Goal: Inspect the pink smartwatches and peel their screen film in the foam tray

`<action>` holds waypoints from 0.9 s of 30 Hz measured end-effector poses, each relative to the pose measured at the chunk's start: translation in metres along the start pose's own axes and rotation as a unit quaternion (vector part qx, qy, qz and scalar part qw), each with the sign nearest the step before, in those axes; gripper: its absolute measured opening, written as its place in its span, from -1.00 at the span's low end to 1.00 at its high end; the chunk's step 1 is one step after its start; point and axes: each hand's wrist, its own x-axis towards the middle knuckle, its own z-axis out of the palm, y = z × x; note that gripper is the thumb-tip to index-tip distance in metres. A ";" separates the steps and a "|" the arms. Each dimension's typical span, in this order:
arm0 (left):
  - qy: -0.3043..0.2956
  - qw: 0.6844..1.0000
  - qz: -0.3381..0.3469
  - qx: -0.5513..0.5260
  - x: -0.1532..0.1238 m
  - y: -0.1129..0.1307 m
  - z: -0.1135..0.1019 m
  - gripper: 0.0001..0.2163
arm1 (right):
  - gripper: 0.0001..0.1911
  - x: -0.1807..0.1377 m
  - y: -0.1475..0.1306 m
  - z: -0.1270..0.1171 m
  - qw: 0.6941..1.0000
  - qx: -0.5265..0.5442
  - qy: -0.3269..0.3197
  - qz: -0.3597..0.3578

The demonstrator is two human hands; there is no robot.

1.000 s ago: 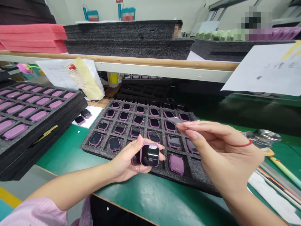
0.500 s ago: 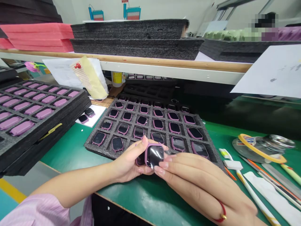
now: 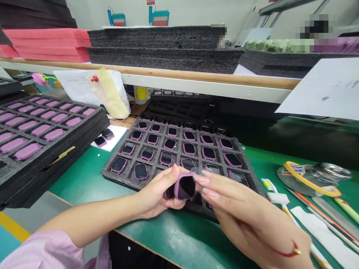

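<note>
My left hand (image 3: 157, 194) is closed round a purple watch body (image 3: 184, 186) with a dark screen, held just above the near edge of a black foam tray (image 3: 113, 171). My right hand (image 3: 238, 213) reaches in from the right, its fingertips pinched at the watch's upper right corner on a thin clear film (image 3: 197, 170). The tray holds several purple watch bodies (image 3: 153, 139) lying screen up in its pockets.
A stack of foam trays (image 3: 42, 149) with purple watch backs stands at the left. Two loose watches lie on a white sheet (image 3: 108, 140). A tape roll (image 3: 311, 178), a metal dish, pens and rulers lie at the right. A shelf with foam sheets runs above.
My right hand came down from above the tray to the watch, lay against its screen, and now lifts at the corner with film between its fingertips. My left hand stayed nearly still.
</note>
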 end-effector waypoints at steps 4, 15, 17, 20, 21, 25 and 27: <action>-0.004 1.000 0.002 -0.001 0.001 -0.003 -0.004 -0.58 | -0.40 0.006 0.002 0.015 0.998 0.034 0.020 -0.048; -0.023 0.999 -0.028 -0.041 0.004 -0.001 -0.001 -0.52 | -0.57 0.018 0.012 0.012 0.997 -0.039 0.071 0.011; -0.030 0.998 -0.036 -0.042 0.003 -0.001 -0.001 -0.54 | -0.54 0.014 0.006 0.005 0.998 -0.026 0.060 0.006; -0.023 0.998 -0.039 -0.047 0.002 0.000 -0.002 -0.56 | -0.57 0.003 -0.007 0.002 1.000 -0.012 0.015 0.007; -0.020 0.998 -0.040 -0.048 0.002 0.000 -0.001 -0.56 | -0.57 0.000 -0.011 0.003 1.000 -0.010 0.011 0.012; -0.007 0.998 -0.036 -0.048 0.002 0.001 0.000 -0.54 | -0.54 -0.010 -0.018 0.010 1.000 -0.017 0.018 0.018; 0.001 0.998 -0.035 -0.049 0.001 0.002 0.001 -0.54 | -0.53 -0.009 -0.015 0.011 1.000 -0.019 0.017 0.013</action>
